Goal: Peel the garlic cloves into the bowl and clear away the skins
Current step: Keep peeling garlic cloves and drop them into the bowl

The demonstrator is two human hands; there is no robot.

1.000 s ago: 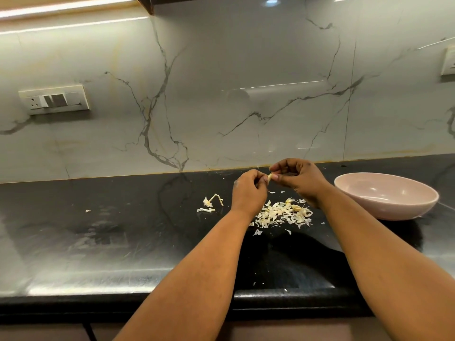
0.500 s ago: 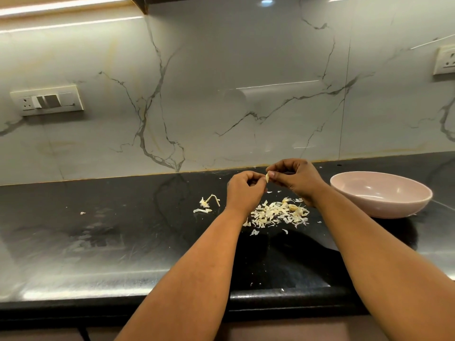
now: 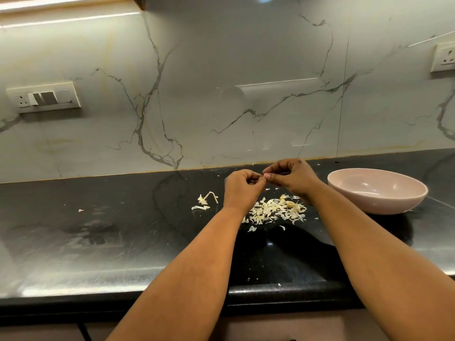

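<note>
Since a second ago both hands have stayed together over the skins, and my view has drifted a little so the bowl and the right wall socket sit further in. I see the garlic clove point(image 3: 264, 176) as a small pale tip held in the air between the two hands, above the back of the black desk point(image 3: 98, 230). My left hand point(image 3: 242, 188) has its fingers curled and pinches at the clove from the left; my right hand point(image 3: 290, 178) is curled too and pinches it from the right, thumb and fingertips meeting at the same spot. Just below and in front of the hands lies the pile of skins point(image 3: 273, 211), with what look like a couple of unpeeled cloves at its right edge. A stem with a bit of root point(image 3: 208, 196) lies apart to the left of the pile. The pink bowl point(image 3: 376, 190) stands on the desk near the right hand, to its right. On the marble wall point(image 3: 221, 82) are a switch plate point(image 3: 43, 97) at left and a socket point(image 3: 444, 57) at right.
</note>
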